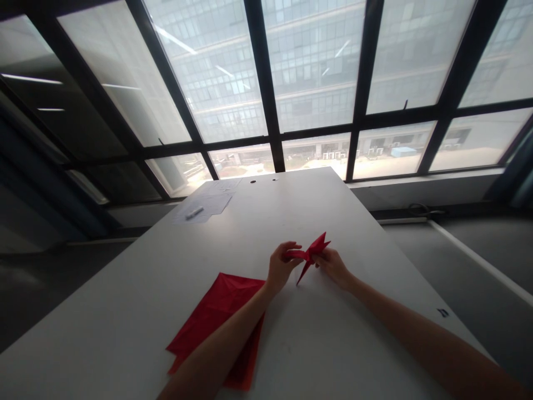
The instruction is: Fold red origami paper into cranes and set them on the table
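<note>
Left grip (281, 265) and right grip (332, 263) are both pinched on the spiky folded red paper figure (317, 245); uneven pulling could tear it or spring it open.

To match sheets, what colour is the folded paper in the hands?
The folded paper is red, seen in the head view.

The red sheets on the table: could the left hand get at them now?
Probably yes: the red sheets lie close by with nothing visible in the way, though the left hand would likely first release the folded red paper.
</note>
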`<state>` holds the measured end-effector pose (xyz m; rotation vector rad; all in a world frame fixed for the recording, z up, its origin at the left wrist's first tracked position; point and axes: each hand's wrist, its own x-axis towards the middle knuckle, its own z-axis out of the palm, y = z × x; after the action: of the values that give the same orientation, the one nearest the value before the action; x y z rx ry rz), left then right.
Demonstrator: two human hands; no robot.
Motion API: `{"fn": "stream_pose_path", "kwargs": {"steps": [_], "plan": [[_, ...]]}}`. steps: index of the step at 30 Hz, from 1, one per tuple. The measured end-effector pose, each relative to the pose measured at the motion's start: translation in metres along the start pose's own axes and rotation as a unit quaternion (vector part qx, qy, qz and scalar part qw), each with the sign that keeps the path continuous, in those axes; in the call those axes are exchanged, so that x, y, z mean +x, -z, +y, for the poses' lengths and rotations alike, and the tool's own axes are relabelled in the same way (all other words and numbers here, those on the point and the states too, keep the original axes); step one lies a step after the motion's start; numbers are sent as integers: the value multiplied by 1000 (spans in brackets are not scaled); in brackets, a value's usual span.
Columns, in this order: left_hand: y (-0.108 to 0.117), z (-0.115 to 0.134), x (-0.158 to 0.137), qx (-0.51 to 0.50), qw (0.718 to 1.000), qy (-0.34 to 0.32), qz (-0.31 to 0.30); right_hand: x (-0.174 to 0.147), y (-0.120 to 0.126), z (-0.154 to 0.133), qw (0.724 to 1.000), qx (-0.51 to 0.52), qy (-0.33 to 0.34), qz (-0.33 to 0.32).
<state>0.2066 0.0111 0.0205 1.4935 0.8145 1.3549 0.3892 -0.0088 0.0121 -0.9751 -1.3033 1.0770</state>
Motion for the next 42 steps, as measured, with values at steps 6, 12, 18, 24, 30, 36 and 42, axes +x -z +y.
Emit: {"fn": "stream_pose_path", "kwargs": {"steps": [6, 12, 18, 24, 30, 36, 42], "plan": [[-5, -6, -1, -78, 997, 10, -15, -2, -4, 2, 999, -25, 10, -40], [-8, -3, -3, -30, 997, 5, -75, 0, -4, 8, 998, -25, 22, -48], [-9, -1, -5, -56, 993, 61, -87, 0, -3, 7, 999, -6, 28, -41], [-8, 0, -4, -95, 992, 76, -25, -2, -6, 5, 998, 28, 8, -52], [-4, -5, -3, -99, 979, 151, -92, -2, -7, 9, 997, 20, 0, -71], [-4, -7, -3, -88, 986, 141, -25, -4, -9, 7, 1000, 11, -1, -27], [-6, -6, -4, -111, 976, 172, -71, -3, -10, 7, 999, 6, -15, -31]]}}
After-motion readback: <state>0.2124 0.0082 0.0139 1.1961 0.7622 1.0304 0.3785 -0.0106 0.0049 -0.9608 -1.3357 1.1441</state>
